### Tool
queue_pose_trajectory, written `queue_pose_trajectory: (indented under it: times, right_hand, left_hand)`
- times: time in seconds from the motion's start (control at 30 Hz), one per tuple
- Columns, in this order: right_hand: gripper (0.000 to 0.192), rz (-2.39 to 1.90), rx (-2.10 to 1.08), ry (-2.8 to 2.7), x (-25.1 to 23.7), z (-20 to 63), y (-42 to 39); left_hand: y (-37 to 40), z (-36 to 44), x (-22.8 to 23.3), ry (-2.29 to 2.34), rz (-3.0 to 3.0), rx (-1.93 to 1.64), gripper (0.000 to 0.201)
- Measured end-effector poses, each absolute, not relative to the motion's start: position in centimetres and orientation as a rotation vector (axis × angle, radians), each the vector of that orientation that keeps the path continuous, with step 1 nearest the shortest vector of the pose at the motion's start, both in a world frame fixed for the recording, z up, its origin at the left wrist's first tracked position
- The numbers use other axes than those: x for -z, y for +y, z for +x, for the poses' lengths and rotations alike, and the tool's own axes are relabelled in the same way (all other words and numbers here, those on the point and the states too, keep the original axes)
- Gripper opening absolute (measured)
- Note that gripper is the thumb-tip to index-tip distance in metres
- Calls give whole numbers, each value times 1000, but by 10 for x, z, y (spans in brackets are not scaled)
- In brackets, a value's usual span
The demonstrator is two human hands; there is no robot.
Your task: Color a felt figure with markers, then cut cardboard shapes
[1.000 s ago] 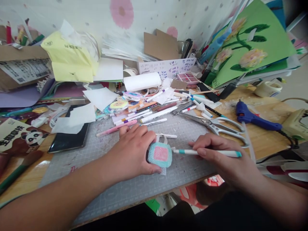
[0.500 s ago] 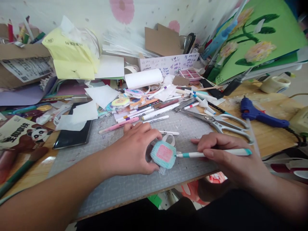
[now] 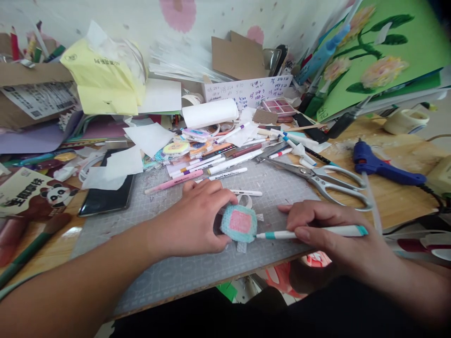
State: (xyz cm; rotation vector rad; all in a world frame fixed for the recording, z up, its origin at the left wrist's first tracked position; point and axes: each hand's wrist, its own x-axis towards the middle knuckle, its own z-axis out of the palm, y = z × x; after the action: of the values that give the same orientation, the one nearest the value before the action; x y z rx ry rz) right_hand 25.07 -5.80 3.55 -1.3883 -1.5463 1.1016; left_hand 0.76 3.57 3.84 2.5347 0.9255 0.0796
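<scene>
Between the thumb and fingers of my left hand [image 3: 200,220] is a small padded craft piece [image 3: 240,221], rounded and square, with a turquoise border and a pink middle. Bits of clear tape or film stick out at its edges, and a pale loop shows behind it. My right hand [image 3: 327,230] is closed around a white marker pen [image 3: 282,234] with teal bands. The pen lies nearly level, its tip at the lower right edge of the piece. Both hands are just above a grey cutting mat [image 3: 176,277].
Silver scissors [image 3: 317,180] and a blue glue gun [image 3: 384,164] lie to the right. Several markers, including a pink one [image 3: 174,182], are heaped behind my hands. A black phone [image 3: 107,197] under paper scraps and a panda-printed packet [image 3: 35,192] are at left.
The marker tip has moved down slightly along the right edge of the craft piece. The piece has turned a little in my left hand, and more of the tape tabs shows.
</scene>
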Motion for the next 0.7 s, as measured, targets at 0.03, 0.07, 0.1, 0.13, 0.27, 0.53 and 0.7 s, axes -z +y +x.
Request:
queue_pose_trajectory:
  times: [0.03,0.07,0.1,0.13,0.27,0.53,0.7]
  right_hand:
    - [14,-1382,-1104,-1562,-35,251,-58]
    - [14,-1378,-1110,-1573,-35,251,-58]
    - [13,-1376,-1110,-1576,-35,251,-58]
    - [13,-1380,-1108,-1571,-35,251,-59]
    - [13,-1404,-1092,-1526,-34,251,-58]
    - [13,-1416,-1107,-1502,-36,251,-58]
    - [13,-1397,-1149,-1425,-33,253,-60]
  left_hand:
    - [35,8,-38,929,2534,-87,47]
    - [35,8,-38,933,2532,-92,46]
    - [35,8,-38,936,2529,-96,45]
    - [35,8,-38,939,2525,-97,45]
    - [34,8,-38,936,2518,-94,46]
    - [34,8,-37,946,2528,-103,45]
    - [35,11,-36,943,2526,-86,45]
